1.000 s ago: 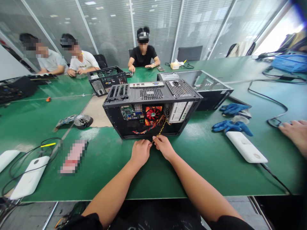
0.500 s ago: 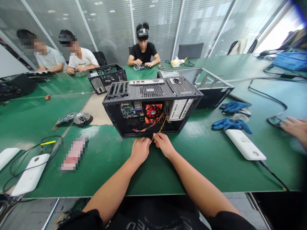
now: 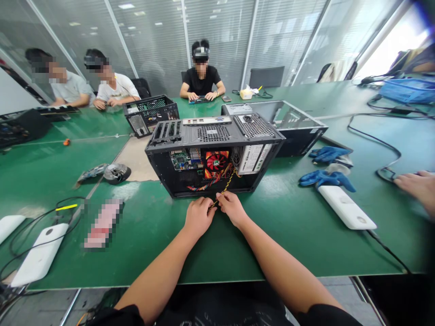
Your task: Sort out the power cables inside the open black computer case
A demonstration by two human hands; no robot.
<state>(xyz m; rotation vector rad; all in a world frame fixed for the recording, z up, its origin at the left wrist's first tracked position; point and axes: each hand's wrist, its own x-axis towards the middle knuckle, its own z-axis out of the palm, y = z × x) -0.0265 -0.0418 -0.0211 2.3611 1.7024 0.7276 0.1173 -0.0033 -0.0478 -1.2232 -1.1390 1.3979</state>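
A black computer case (image 3: 159, 176) stands open-sided before me, its perforated back panel facing up. Inside show a green motherboard (image 3: 185, 159), a red-and-black fan (image 3: 216, 162) and a power supply (image 3: 253, 159) with a white label. From near the power supply, a twisted yellow-and-black cable (image 3: 229, 182) runs out over the case's lower edge. My left hand (image 3: 200, 216) pinches its outer stretch, fingers closed. Close beside it, my right hand (image 3: 231, 208) is closed on the same cable with thumb and fingertips. The cable's end is hidden by my fingers.
Behind stands another open case (image 3: 299, 140); a smaller one (image 3: 151, 115) is at back left. Blue gloves (image 3: 328, 179) and a white power bank (image 3: 346, 208) lie right, near another person's hand (image 3: 416, 188). Left are a blurred pink item (image 3: 103, 224) and a white power bank (image 3: 41, 253).
My left hand has shifted slightly, and a little more of the cable shows between my hands. The view has tilted slightly; the case stays in place.
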